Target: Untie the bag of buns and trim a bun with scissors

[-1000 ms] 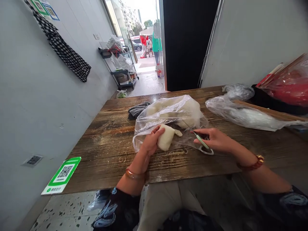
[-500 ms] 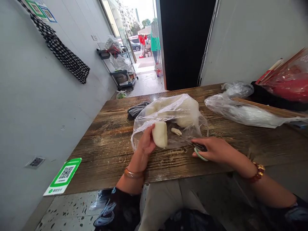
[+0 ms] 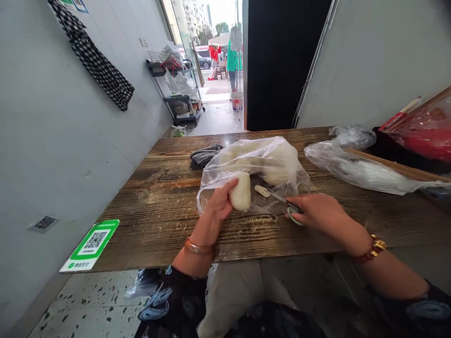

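Open wood near you, clutter ahead and to your right.

The near strip of the table [image 3: 158, 234] in front of your left hand [image 3: 214, 209] is bare, and so is the left end by the wall. Straight ahead the clear bag of buns [image 3: 268, 159] blocks the middle, with a grey cloth [image 3: 204, 155] just behind it. Beyond your right hand [image 3: 317, 211], a second plastic bag [image 3: 355, 169] and skewers [image 3: 394, 166] fill the right side.

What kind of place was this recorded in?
Probably a small street-front food shop: a worn wooden table, a payment QR sticker on its corner, a bag of skewers, and an open doorway to the street.
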Demonstrator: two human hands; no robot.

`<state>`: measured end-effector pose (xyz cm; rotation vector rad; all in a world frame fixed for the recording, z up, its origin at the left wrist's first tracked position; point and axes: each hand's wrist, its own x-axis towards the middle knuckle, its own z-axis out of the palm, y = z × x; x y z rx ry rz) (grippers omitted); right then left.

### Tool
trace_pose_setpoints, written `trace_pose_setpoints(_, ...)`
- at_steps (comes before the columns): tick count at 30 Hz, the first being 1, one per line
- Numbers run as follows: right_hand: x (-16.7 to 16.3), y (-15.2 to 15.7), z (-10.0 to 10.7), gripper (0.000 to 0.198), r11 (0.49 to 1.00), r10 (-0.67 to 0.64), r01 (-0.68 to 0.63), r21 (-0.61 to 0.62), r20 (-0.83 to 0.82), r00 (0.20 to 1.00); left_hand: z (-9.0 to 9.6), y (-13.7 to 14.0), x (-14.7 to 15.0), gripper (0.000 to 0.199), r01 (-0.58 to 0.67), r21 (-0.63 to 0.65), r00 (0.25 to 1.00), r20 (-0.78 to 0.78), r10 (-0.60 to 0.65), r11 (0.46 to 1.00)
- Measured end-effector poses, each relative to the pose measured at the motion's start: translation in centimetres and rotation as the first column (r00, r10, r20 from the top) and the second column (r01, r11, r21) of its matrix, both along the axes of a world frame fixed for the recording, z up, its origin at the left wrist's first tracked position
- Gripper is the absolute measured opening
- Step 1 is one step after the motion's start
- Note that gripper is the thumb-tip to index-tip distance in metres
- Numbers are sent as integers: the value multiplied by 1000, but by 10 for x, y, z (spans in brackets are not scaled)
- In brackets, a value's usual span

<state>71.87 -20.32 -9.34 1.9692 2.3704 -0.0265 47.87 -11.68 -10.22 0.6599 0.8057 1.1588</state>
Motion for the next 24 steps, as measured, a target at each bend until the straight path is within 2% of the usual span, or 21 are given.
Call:
trace_pose_setpoints(3, -6, 2, 1, 33, 996, 80, -76, -43, 83, 993, -1, 0, -1, 38, -2, 3, 1000, 24, 2, 1000)
trace_pose_setpoints(5, -6, 2, 1, 33, 995, 102, -100, -29, 88, 991, -2, 1, -1, 36, -8, 0, 999, 42, 8, 1000)
trace_pose_setpoints(11, 8, 1, -3, 43, 993, 72, -80, 86, 90, 993, -3, 2, 0, 35, -11, -40, 999, 40, 12, 999)
trace_pose_setpoints(18, -2, 8, -2, 36, 992, 88, -99, 76, 136, 987, 1, -1, 1, 38, -29, -8, 998, 58, 29, 1000)
trace_pose_setpoints(21, 1, 12, -9, 38, 997, 69, -71, 37, 53, 996, -1, 0, 1, 38, -22, 0, 998, 59, 22, 1000)
trace_pose_setpoints(24, 15, 18, -19, 48, 996, 52, -66, -63, -198, 979, -4, 2, 0, 37, -18, -7, 998, 57, 19, 1000)
